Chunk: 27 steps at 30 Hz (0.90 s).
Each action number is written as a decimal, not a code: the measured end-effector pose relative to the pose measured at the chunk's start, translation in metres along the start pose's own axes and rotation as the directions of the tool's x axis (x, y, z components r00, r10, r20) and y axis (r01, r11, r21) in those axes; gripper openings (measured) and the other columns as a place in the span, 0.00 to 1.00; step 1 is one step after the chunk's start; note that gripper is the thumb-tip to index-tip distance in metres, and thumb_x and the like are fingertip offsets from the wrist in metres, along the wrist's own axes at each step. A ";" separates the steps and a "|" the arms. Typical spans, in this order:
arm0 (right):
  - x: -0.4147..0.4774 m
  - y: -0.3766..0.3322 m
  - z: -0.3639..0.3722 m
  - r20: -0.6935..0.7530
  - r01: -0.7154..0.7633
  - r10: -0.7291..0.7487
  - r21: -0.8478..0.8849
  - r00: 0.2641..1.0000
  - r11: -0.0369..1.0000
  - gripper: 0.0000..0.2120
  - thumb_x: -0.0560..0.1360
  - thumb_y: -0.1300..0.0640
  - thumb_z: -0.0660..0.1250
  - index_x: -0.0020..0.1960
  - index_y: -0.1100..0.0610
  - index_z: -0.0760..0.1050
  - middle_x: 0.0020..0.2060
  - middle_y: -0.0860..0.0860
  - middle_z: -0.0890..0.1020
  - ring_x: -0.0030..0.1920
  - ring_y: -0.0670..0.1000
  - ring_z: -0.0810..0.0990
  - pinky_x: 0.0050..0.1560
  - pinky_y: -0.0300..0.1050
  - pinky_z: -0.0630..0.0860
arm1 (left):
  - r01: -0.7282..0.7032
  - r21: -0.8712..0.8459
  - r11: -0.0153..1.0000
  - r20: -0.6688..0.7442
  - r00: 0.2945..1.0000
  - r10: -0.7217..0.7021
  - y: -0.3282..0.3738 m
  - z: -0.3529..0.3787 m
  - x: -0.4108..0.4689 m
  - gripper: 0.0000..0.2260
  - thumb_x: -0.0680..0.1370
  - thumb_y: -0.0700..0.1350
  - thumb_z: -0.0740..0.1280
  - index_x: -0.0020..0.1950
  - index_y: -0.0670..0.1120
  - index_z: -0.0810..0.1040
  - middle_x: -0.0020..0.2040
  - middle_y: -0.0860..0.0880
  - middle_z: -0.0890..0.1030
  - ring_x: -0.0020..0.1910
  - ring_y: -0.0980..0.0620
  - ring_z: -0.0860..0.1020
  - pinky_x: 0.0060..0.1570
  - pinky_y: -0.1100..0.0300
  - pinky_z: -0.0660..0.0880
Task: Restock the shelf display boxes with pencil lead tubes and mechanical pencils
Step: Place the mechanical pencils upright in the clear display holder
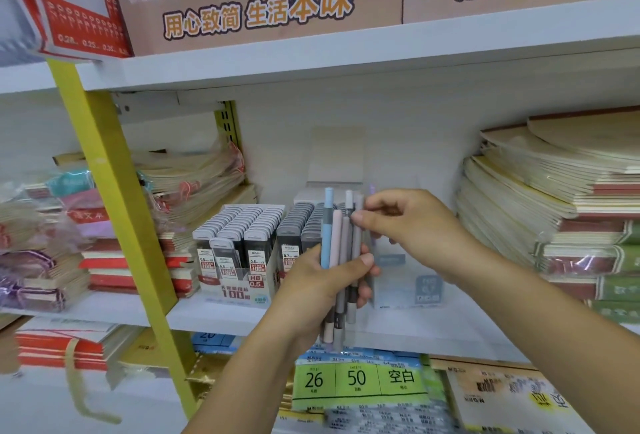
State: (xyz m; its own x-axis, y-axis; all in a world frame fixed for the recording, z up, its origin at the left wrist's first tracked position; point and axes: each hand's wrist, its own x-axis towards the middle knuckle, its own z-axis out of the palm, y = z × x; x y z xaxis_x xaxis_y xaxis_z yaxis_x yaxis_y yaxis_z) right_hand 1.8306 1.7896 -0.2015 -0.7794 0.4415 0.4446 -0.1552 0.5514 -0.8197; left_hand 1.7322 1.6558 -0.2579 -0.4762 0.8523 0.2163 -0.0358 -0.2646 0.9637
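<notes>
Our left hand (322, 281) grips a bundle of mechanical pencils (335, 243) upright in front of the middle shelf (214, 316), just out from its front edge. The fingers are curled round the lower half and the thumb lies across the front. The bundle includes a pale blue pencil (326, 226), a pink one and several grey ones. Our right hand (408, 229) is at the top of the bundle with its fingers curled, thumb and forefinger pinching the upper end of one grey pencil (357, 243).

Behind the bundle, near the shelf's front edge, a display box of 0.5 lead tubes (239, 250) stands full. A box of 0.7 lead tubes (298, 236) touches its right side. A clear display box (405, 278) stands to the right of these, behind our right hand; blur hides its contents. Stacks of notebooks (554, 208) fill the shelf's right end, and bagged notebooks (190, 184) lie toward its left.
</notes>
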 end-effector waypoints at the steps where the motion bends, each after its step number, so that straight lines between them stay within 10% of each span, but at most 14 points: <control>1: -0.001 -0.001 -0.002 -0.018 -0.030 0.030 0.032 0.999 0.999 0.03 0.75 0.54 0.71 0.43 0.50 0.83 0.33 0.44 0.84 0.34 0.40 0.81 0.34 0.30 0.73 | 0.011 -0.015 1.000 0.004 1.000 -0.011 0.000 0.000 0.000 0.11 0.75 0.43 0.73 0.56 0.41 0.80 0.42 0.43 0.85 0.34 0.51 0.81 0.36 0.59 0.79; 9: -0.006 0.001 -0.035 -0.066 -0.143 0.188 0.426 0.980 0.893 0.04 0.77 0.67 0.65 0.50 0.63 0.76 0.39 0.60 0.85 0.36 0.54 0.84 0.37 0.40 0.82 | 0.005 -0.096 0.995 -0.067 0.998 -0.012 -0.006 -0.020 -0.004 0.10 0.71 0.44 0.75 0.50 0.43 0.81 0.45 0.40 0.85 0.29 0.52 0.76 0.30 0.60 0.76; 16: -0.008 -0.013 -0.043 0.223 -0.086 0.150 -0.274 0.963 0.958 0.04 0.71 0.56 0.75 0.46 0.52 0.84 0.41 0.47 0.86 0.41 0.42 0.83 0.43 0.29 0.76 | -0.151 0.075 0.986 -0.171 0.972 0.161 0.009 -0.032 0.005 0.02 0.76 0.43 0.74 0.46 0.49 0.82 0.40 0.44 0.84 0.28 0.53 0.73 0.30 0.60 0.74; 22: -0.003 -0.023 -0.024 0.287 0.058 0.029 -0.293 0.958 0.954 0.17 0.73 0.62 0.72 0.58 0.46 0.78 0.41 0.47 0.85 0.35 0.37 0.80 0.36 0.27 0.74 | -0.164 0.091 0.982 -0.101 0.980 0.173 0.020 -0.024 0.012 0.04 0.73 0.49 0.74 0.47 0.52 0.84 0.38 0.44 0.80 0.29 0.52 0.73 0.31 0.58 0.74; 27: 0.014 -0.007 -0.049 -0.036 0.048 -0.052 -0.099 0.998 0.994 0.31 0.74 0.66 0.70 0.69 0.41 0.65 0.41 0.59 0.82 0.42 0.59 0.84 0.44 0.49 0.82 | -0.097 0.061 0.993 -0.128 0.986 0.104 0.010 -0.025 0.010 0.11 0.78 0.48 0.70 0.58 0.46 0.77 0.37 0.49 0.82 0.29 0.54 0.73 0.30 0.61 0.74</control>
State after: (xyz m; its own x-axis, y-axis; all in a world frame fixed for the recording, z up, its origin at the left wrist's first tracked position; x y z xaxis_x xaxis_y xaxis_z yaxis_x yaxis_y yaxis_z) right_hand 1.8502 1.8263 -0.1717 -0.7481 0.4370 0.4993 -0.1322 0.6392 -0.7576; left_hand 1.7048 1.6501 -0.2497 -0.5855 0.7556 0.2937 0.0645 -0.3177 0.9460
